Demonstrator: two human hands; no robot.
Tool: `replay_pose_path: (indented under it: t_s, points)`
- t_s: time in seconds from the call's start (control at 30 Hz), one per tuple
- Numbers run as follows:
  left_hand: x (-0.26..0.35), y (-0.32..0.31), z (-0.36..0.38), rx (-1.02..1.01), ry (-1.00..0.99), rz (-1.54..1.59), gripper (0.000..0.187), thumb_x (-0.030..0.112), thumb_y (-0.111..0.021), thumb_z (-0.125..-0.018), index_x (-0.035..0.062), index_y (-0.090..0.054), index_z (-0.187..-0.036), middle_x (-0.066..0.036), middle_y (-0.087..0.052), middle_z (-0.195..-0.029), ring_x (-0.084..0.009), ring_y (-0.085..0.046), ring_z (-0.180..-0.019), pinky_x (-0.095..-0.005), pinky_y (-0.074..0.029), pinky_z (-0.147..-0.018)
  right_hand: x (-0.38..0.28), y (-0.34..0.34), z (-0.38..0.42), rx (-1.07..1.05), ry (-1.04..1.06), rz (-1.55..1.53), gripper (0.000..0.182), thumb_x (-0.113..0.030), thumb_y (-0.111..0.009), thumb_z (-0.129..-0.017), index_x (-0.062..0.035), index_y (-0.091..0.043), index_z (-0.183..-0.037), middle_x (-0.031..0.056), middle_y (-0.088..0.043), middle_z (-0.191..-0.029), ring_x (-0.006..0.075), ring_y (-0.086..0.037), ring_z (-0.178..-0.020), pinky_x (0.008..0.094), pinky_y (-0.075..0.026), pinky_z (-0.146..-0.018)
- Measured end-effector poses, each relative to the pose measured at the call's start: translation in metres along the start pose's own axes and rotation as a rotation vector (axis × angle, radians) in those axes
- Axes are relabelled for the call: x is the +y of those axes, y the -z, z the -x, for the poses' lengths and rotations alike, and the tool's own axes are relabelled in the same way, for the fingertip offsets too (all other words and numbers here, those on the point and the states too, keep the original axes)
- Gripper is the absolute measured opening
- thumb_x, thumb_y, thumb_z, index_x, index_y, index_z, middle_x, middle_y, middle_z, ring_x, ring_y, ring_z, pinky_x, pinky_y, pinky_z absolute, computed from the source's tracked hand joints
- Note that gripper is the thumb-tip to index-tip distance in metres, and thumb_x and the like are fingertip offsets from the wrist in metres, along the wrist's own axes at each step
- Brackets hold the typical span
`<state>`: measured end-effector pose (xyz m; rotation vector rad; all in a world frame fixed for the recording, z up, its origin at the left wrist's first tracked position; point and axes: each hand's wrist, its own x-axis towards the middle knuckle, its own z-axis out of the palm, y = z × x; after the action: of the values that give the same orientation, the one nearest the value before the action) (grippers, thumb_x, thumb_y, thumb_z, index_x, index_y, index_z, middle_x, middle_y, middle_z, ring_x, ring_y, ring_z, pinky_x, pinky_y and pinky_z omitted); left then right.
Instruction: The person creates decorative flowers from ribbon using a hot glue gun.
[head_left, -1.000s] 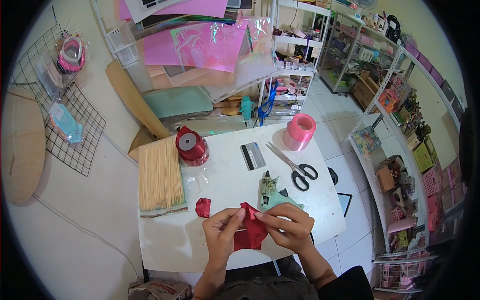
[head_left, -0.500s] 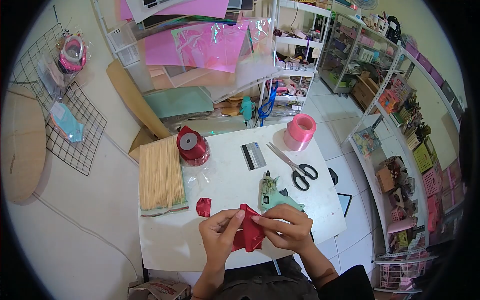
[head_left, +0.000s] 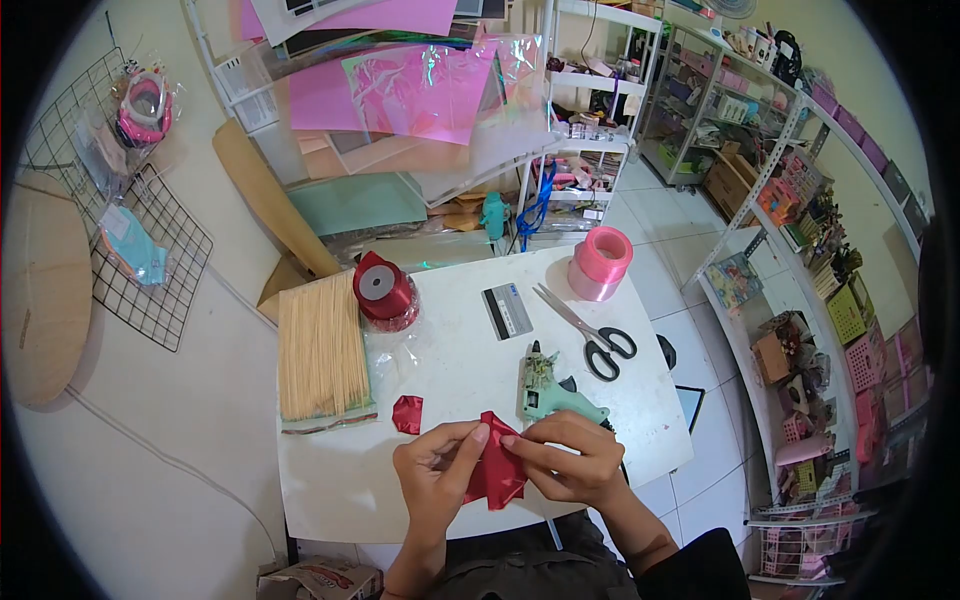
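Between my two hands, at the front of the table, is a piece of dark red satin ribbon (head_left: 496,475). My left hand (head_left: 440,468) pinches its upper left edge between thumb and fingers. On the other side, my right hand (head_left: 573,455) pinches the ribbon's upper right edge, with the fingertips close to the left thumb. The ribbon's lower part hangs below the fingers. A smaller cut piece of red ribbon (head_left: 407,414) lies on the table beyond my left hand. Just past my right hand lies a mint-green glue gun (head_left: 550,397), partly covered by that hand.
On the white table (head_left: 340,480) are a bundle of thin wooden sticks (head_left: 322,350), a red ribbon spool (head_left: 385,290), a card (head_left: 507,312), black-handled scissors (head_left: 598,345) and pink ribbon rolls (head_left: 600,265). Loaded shelves (head_left: 770,330) line the right side.
Both hands keep their pinch on the red ribbon. The ribbon and my left hand have shifted very slightly; the things on the table stay put.
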<state>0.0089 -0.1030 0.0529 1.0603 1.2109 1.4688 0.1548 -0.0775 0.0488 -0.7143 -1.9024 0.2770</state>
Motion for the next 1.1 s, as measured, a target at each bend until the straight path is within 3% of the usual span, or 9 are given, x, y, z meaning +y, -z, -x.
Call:
replay_pose_path:
  t_s: [0.8,0.9,1.0,1.07,1.1]
  points:
    - [0.0042,-0.0032,0.0011,0.012,-0.015,-0.084,0.012,0.005,-0.057,-0.077,-0.0058,-0.06,-0.082,-0.006,-0.06,-0.066,-0.0039,-0.052,-0.058,-0.0151,-0.041,-0.051,-0.0039,0.0011,-0.0016,-0.035,0.062,0.105,0.03,0.002,-0.062,-0.051,-0.0048,-0.064,-0.079,0.0063,-0.055,-0.069,0.0175,-0.053,-0.055,0.0246,-0.045,-0.049]
    - [0.0025,-0.0036,0.0001,0.005,-0.004,-0.072,0.012,0.005,-0.058,-0.077,-0.0056,-0.061,-0.082,-0.006,-0.06,-0.065,-0.0041,-0.052,-0.057,-0.0155,-0.041,-0.051,-0.0038,0.0035,-0.0006,-0.055,-0.01,0.015,0.028,0.002,-0.06,-0.05,-0.0047,-0.065,-0.077,0.0077,-0.056,-0.07,0.0187,-0.055,-0.058,0.0263,-0.046,-0.051]
    - [0.0025,-0.0031,0.0003,-0.017,-0.01,-0.098,0.012,0.005,-0.058,-0.077,-0.0055,-0.061,-0.082,-0.006,-0.06,-0.065,-0.0049,-0.053,-0.058,-0.016,-0.042,-0.052,-0.0041,0.0057,0.0001,-0.091,-0.097,-0.097,0.027,0.0,-0.061,-0.057,-0.0024,-0.062,-0.084,0.0088,-0.058,-0.074,0.0182,-0.057,-0.065,0.0271,-0.047,-0.058]
    - [0.0025,-0.0024,0.0006,-0.031,-0.02,-0.122,0.012,0.005,-0.058,-0.077,-0.0054,-0.061,-0.082,-0.007,-0.061,-0.066,-0.0056,-0.054,-0.058,-0.0163,-0.042,-0.052,-0.0041,0.0,0.0046,0.056,-0.495,-0.53,0.031,-0.004,-0.062,-0.07,0.0012,-0.051,-0.098,0.0096,-0.057,-0.08,0.0152,-0.056,-0.072,0.0247,-0.046,-0.061]
    - [0.0022,-0.0023,0.0008,-0.044,-0.039,-0.146,0.012,0.005,-0.058,-0.077,-0.0052,-0.061,-0.082,-0.007,-0.061,-0.066,-0.0064,-0.055,-0.059,-0.0165,-0.043,-0.053,-0.0051,-0.0007,0.0036,0.056,-0.495,-0.53,0.031,-0.004,-0.062,-0.07,0.0012,-0.051,-0.098,0.0096,-0.057,-0.08,0.0152,-0.056,-0.072,0.0247,-0.046,-0.061]
